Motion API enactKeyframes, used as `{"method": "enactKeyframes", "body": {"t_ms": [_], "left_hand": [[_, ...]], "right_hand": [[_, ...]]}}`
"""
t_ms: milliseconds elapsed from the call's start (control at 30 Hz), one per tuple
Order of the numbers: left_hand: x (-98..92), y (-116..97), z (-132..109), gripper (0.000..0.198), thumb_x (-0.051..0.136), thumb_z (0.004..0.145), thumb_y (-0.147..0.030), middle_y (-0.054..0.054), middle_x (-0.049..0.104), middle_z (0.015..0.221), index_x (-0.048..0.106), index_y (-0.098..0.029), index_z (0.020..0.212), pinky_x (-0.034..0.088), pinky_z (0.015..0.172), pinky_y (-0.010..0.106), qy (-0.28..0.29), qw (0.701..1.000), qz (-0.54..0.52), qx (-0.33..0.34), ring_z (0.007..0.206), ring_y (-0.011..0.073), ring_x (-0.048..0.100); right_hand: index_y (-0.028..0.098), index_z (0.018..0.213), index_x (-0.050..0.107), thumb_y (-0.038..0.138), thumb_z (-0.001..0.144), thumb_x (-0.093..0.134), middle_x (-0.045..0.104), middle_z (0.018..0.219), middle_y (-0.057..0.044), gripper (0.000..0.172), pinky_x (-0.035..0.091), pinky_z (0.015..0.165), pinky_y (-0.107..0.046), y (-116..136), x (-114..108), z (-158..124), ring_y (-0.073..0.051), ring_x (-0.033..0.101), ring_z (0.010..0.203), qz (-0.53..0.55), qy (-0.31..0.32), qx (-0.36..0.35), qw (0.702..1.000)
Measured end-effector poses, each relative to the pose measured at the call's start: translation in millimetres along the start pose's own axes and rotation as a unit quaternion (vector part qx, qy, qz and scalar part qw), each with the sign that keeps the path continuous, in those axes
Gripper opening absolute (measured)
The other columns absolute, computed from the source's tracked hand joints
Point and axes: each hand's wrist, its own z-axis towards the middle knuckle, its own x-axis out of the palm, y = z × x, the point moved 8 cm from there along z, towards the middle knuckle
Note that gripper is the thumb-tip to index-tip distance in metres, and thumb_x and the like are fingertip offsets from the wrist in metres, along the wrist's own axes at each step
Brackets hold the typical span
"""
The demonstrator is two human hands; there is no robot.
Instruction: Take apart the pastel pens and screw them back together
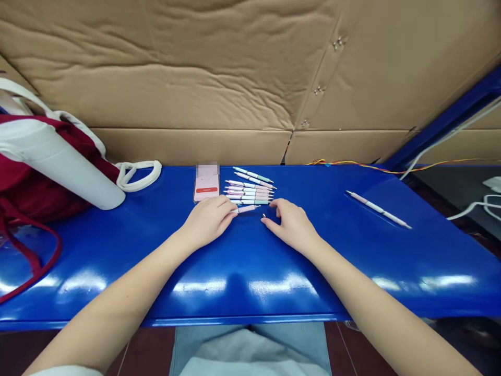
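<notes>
At the far left of the glossy blue table [332, 261], a dark red fabric bag [31, 180] sits behind a white cylinder [70, 162], with a looped white strap [141, 183] just beside. Nearer the middle lies a phone with a pale pink screen and red button [206, 191]. The person's left hand [211, 222], just in front of it, pinches a slim white-and-pink pen [247, 209] between thumb and fingertips; its pointed end sticks out toward the right. Just behind that pen, a loose stack of white, pink and green pens [250, 197] lies crosswise. The right hand [291, 224] curves beside the held pen's tip, thumb and forefinger apart; I cannot tell whether it holds anything. Well to the right, a lone white-and-pale-pink pen [378, 209] lies slantwise.
</notes>
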Motion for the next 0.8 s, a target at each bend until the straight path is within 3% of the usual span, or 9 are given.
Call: {"method": "enactKeyframes", "body": {"t_ms": [133, 433, 800], "left_hand": [[1.2, -1, 1, 0.021, 0.042, 0.093, -0.026, 0.006, 0.064, 0.095, 0.061, -0.017, 0.097, 0.048, 0.077, 0.031, 0.006, 1.0, -0.008, -0.005, 0.087, 0.019, 0.06], [2.9, -3, 0, 0.024, 0.042, 0.094, -0.029, 0.006, 0.068, 0.095, 0.063, -0.017, 0.099, 0.047, 0.08, 0.035, 0.017, 1.0, 0.011, 0.008, 0.087, 0.0208, 0.062], [4.1, -12, 0, 0.027, 0.04, 0.095, -0.03, 0.007, 0.068, 0.095, 0.063, -0.017, 0.099, 0.046, 0.08, 0.034, 0.016, 0.999, 0.013, 0.041, 0.087, 0.0197, 0.061]], "right_hand": [[0.018, 0.084, 0.058, 0.023, 0.085, 0.054, 0.062, 0.087, -0.008, 0.007, 0.04, 0.07, -0.031, 14, 4, 1, -0.02, 0.056, 0.079, -0.008, 0.01, -0.051, 0.999], [0.02, 0.082, 0.054, 0.018, 0.085, 0.051, 0.062, 0.078, -0.003, 0.005, 0.044, 0.066, -0.027, 9, -12, -5, -0.017, 0.058, 0.072, 0.14, -0.045, -0.082, 0.986], [0.018, 0.087, 0.056, 0.019, 0.088, 0.049, 0.063, 0.083, -0.006, 0.007, 0.045, 0.072, -0.031, 21, -8, -7, -0.019, 0.057, 0.077, 0.085, -0.047, -0.133, 0.986]]}}
